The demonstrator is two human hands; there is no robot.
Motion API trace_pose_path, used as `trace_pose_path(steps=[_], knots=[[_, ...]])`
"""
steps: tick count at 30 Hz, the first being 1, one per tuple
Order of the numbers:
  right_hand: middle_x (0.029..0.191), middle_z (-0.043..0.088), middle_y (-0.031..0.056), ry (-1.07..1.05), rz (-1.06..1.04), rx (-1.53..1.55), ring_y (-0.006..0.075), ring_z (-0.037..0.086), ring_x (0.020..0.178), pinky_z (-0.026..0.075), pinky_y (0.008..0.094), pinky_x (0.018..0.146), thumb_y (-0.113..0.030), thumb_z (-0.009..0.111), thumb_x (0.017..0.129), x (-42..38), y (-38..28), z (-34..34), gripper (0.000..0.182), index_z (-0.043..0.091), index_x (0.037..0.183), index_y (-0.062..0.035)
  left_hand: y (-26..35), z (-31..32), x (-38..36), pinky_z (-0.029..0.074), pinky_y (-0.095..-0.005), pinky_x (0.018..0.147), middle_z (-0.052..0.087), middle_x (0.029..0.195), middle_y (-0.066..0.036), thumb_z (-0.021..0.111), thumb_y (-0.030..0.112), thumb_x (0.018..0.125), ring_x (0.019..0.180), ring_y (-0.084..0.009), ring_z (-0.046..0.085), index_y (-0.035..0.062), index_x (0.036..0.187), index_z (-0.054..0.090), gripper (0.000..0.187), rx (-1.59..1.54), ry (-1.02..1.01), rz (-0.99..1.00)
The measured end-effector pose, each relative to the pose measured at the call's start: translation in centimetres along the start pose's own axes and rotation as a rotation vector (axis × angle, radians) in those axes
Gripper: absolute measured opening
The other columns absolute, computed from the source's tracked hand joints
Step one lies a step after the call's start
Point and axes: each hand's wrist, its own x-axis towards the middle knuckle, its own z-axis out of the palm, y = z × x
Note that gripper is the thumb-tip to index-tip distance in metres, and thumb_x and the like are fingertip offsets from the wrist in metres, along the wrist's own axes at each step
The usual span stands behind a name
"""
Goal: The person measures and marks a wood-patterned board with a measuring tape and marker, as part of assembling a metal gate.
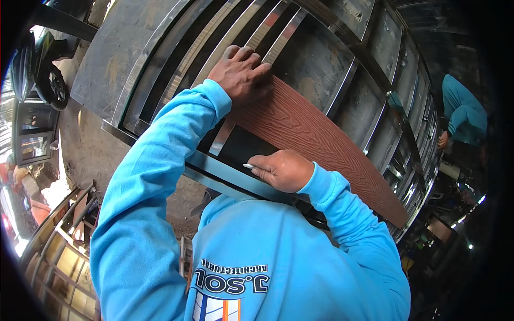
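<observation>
My left hand [241,75] is closed over the near-left end of a reddish-brown wood-grain plank [321,139], its fingers curled at the plank's edge. The plank lies slantwise across a metal frame [211,45] of parallel bars. Below the plank, my right hand [285,170] pinches a short white stick [248,166] with a narrow tip, which looks like chalk. That hand is apart from the plank, over a dark gap beside the frame's near rail [230,174]. The underside of my left palm and its thumb are hidden.
More metal framing [375,69] stretches away to the right. Another person in a blue sleeve [463,109] crouches at its far end. A motorcycle wheel [52,88] and a framed window [36,131] stand at left, with a metal rack [61,257] below them.
</observation>
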Motion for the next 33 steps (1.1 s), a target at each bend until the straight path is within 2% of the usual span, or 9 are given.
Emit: trace_pose_path(steps=[1, 4, 7, 13, 16, 22, 25, 28, 33], knots=[[0.081, 0.067, 0.0193, 0.049, -0.045, -0.048, 0.0398, 0.067, 0.073, 0.054, 0.0464, 0.063, -0.024, 0.057, 0.098, -0.1, 0.2, 0.2, 0.022, 0.065, 0.113, -0.0093, 0.0, -0.1, 0.0, 0.032, -0.0511, 0.115, 0.057, 0.130, -0.014, 0.066, 0.041, 0.091, 0.132, -0.0355, 0.045, 0.0188, 0.137, 0.053, 0.053, 0.001, 0.001, 0.004], [0.083, 0.062, 0.0163, 0.383, -0.041, -0.177, 0.0371, 0.066, 0.070, 0.055, 0.0452, 0.063, -0.020, 0.060, 0.095, 0.6, -1.0, 0.7, 0.024, 0.063, 0.116, -0.0077, 0.0, -0.4, -0.1, 0.032, -0.0512, 0.115, 0.057, 0.131, -0.015, 0.066, 0.042, 0.091, 0.132, -0.0356, 0.045, 0.0191, 0.138, 0.053, 0.053, 0.007, -0.005, 0.004], [0.081, 0.057, 0.0133, 0.534, -0.056, -0.353, 0.0333, 0.064, 0.068, 0.055, 0.0426, 0.060, -0.009, 0.065, 0.092, 2.1, -0.9, 2.0, 0.034, 0.060, 0.125, -0.0056, 0.0, -0.4, -0.1, 0.032, -0.0514, 0.115, 0.057, 0.131, -0.014, 0.067, 0.042, 0.091, 0.132, -0.0356, 0.045, 0.0198, 0.137, 0.053, 0.054, 0.008, -0.010, 0.001], [0.081, 0.056, 0.0121, 0.528, -0.061, -0.382, 0.0308, 0.063, 0.071, 0.055, 0.0394, 0.059, -0.002, 0.063, 0.086, 4.1, -0.2, 2.2, 0.035, 0.058, 0.121, -0.0033, 0.0, 0.0, -0.1, 0.032, -0.0514, 0.115, 0.058, 0.130, -0.014, 0.068, 0.042, 0.090, 0.131, -0.0360, 0.046, 0.0203, 0.135, 0.054, 0.052, -0.013, 0.027, 0.007], [0.079, 0.057, 0.0112, 0.622, -0.250, -0.514, 0.0259, 0.061, 0.069, 0.055, 0.0372, 0.060, -0.004, 0.060, 0.086, 4.9, 0.4, 2.0, 0.026, 0.058, 0.111, -0.0021, -0.1, -0.1, 0.0, 0.032, -0.0511, 0.115, 0.059, 0.128, -0.013, 0.068, 0.042, 0.089, 0.130, -0.0357, 0.047, 0.0195, 0.133, 0.055, 0.050, -0.024, 0.035, 0.007], [0.079, 0.058, 0.0100, 0.606, -0.357, -0.608, 0.0220, 0.059, 0.067, 0.052, 0.0338, 0.058, -0.007, 0.061, 0.084, 5.5, 0.6, 1.7, 0.022, 0.062, 0.105, -0.0009, 0.0, 0.0, 0.0, 0.033, -0.0510, 0.114, 0.061, 0.124, -0.013, 0.069, 0.041, 0.088, 0.129, -0.0352, 0.049, 0.0180, 0.130, 0.057, 0.049, -0.055, 0.049, 0.000], [0.079, 0.060, 0.0092, 0.585, -0.379, -0.644, 0.0215, 0.059, 0.067, 0.051, 0.0343, 0.058, -0.008, 0.062, 0.083, 6.0, -0.2, 1.2, 0.021, 0.064, 0.102, -0.0009, 0.0, -0.1, 0.0, 0.032, -0.0510, 0.115, 0.061, 0.124, -0.013, 0.070, 0.041, 0.088, 0.128, -0.0354, 0.049, 0.0180, 0.130, 0.057, 0.049, -0.058, 0.035, -0.003], [0.080, 0.062, 0.0097, 0.509, -0.310, -0.638, 0.0221, 0.061, 0.068, 0.052, 0.0352, 0.060, -0.008, 0.062, 0.082, 6.3, -1.4, 0.7, 0.018, 0.065, 0.099, -0.0018, -0.2, 0.3, 0.0, 0.032, -0.0511, 0.115, 0.061, 0.124, -0.013, 0.070, 0.040, 0.088, 0.128, -0.0357, 0.049, 0.0180, 0.130, 0.057, 0.049, -0.051, 0.042, -0.002], [0.075, 0.058, 0.0090, 0.520, -0.277, -0.569, 0.0253, 0.061, 0.067, 0.053, 0.0367, 0.059, -0.004, 0.062, 0.079, 7.1, -1.7, 0.6, 0.016, 0.063, 0.094, -0.0026, -0.5, 0.8, -0.1, 0.034, -0.0512, 0.114, 0.061, 0.123, -0.014, 0.068, 0.039, 0.090, 0.129, -0.0365, 0.049, 0.0180, 0.130, 0.057, 0.047, -0.049, 0.085, 0.026]])
